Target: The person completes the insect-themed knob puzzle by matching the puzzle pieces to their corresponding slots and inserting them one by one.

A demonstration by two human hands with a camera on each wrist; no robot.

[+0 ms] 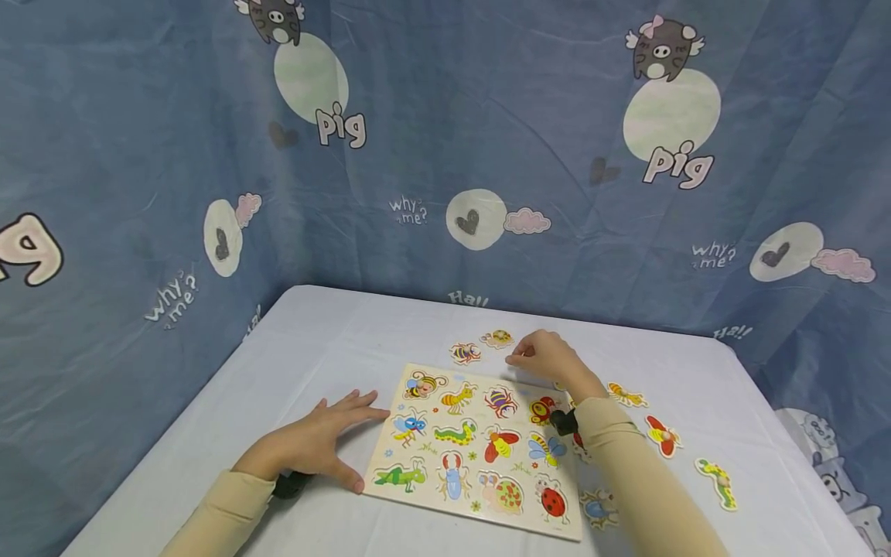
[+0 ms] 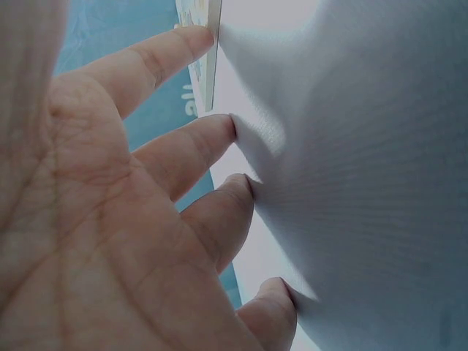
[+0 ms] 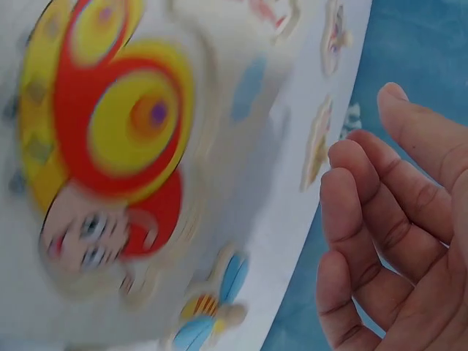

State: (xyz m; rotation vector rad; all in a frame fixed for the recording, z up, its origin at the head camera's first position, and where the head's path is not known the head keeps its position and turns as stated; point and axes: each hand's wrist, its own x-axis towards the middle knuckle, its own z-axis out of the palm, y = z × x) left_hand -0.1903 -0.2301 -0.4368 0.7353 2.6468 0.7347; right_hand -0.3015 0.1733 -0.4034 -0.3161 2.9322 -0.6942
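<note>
A pale puzzle board [image 1: 431, 499] with printed insects lies on the white table. My left hand [image 1: 313, 439] spreads its fingers at the board's left side, index fingertip at its edge and thumb by the near corner. In the left wrist view, the fingertips [image 2: 232, 126] rest on the white cloth. My right hand [image 1: 550, 357] hovers past the board's far edge, fingers loosely bent and holding nothing. Just left of it lie a snail piece [image 1: 498, 338] and a spider piece [image 1: 465, 353]. In the right wrist view, a red and yellow butterfly [image 3: 139, 117] looms large on the board.
Right of the board lie a bee-like piece [image 1: 627, 394], a red-winged insect piece [image 1: 663, 437], a caterpillar piece [image 1: 717, 483] and a blue beetle piece [image 1: 599, 508]. My right forearm [image 1: 633, 472] partly covers other pieces. A blue patterned curtain [image 1: 418, 155] hangs behind the table.
</note>
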